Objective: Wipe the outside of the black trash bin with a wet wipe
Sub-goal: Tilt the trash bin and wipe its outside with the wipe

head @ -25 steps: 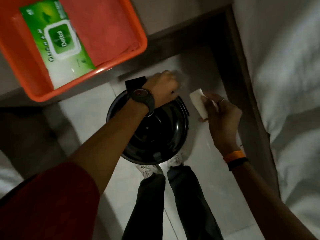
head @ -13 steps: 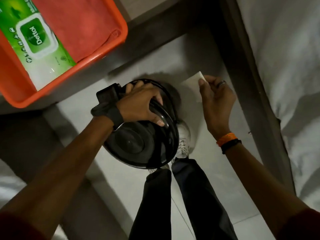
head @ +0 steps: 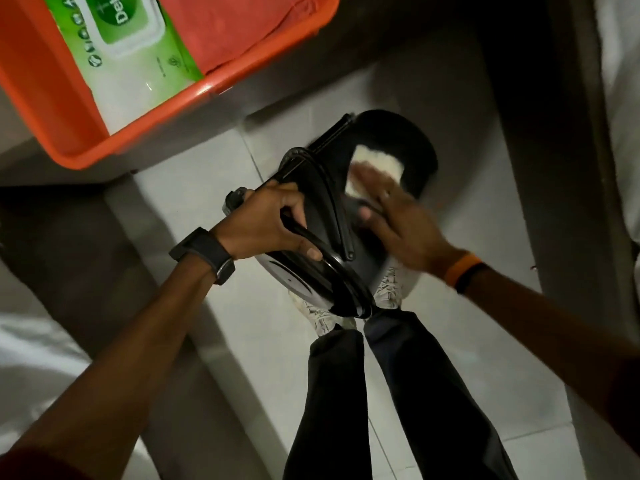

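Observation:
The black trash bin (head: pixel 408 140) is tipped over above the floor, its rim toward me and its base pointing away. My left hand (head: pixel 266 221) grips the rim and lid edge. My right hand (head: pixel 394 213) lies flat on the bin's outer wall and presses a white wet wipe (head: pixel 375 164) against it; the fingers are blurred. Part of the wipe sticks out beyond my fingertips.
An orange tray (head: pixel 194 98) at upper left holds a green pack of wipes (head: pixel 128 46) and a red cloth (head: pixel 235 26). My legs (head: pixel 381 393) and white shoes (head: pixel 391 289) stand on the pale tiled floor under the bin. White bedding (head: pixel 623 98) lies at the right.
The bin went from upright to tipped on its side in my left hand. My right hand moved from beside the bin onto its outer wall, wipe pressed flat.

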`<state>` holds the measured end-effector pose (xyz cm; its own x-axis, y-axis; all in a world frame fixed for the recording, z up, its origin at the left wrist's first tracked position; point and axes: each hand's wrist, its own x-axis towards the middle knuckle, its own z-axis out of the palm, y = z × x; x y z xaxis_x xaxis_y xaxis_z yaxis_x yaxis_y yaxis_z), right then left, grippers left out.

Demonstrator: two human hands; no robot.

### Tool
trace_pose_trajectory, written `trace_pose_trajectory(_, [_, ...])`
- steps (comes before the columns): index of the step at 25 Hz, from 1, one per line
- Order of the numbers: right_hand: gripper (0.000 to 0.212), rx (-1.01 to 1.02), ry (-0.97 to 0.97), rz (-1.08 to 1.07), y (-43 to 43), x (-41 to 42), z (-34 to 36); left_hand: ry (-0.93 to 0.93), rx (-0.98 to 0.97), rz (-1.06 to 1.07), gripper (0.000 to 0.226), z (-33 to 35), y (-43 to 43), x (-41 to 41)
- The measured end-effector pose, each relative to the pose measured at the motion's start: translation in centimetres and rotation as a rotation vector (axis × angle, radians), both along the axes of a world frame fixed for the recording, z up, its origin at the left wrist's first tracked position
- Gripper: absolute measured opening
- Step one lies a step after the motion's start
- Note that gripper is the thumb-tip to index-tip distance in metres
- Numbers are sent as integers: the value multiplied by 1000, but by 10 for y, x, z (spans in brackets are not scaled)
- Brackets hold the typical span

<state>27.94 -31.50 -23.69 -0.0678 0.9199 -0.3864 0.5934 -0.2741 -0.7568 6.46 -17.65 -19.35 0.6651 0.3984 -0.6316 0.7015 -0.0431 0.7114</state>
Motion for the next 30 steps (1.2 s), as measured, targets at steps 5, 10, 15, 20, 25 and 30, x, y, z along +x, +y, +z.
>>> trace_pose_trajectory(5, [63, -274, -128, -207, 58, 44, -39, -58, -12, 49, 39, -6, 3, 0])
trace_pose_trajectory(10, [56, 32, 211, 271, -19, -8, 30, -79, -167, 133, 45, -8, 21, -1])
trace_pose_trajectory(15, [52, -232, 17, -180, 22, 48, -33, -105, -247, 241, 34, -15, 29, -2])
trace_pose_trajectory(20, [58, -96, 163, -38, 1, 4, 18, -182, -306, 366, 47, -22, 51, -3])
trace_pose_trajectory(25, [54, -36, 147, -39, -3, 18, -11, -176, -355, 370, 57, -32, 54, -10])
trace_pose_trajectory(30, [65, -361, 131, -453, 38, 50, -48, -235, -375, 500, 60, -39, 59, -13])
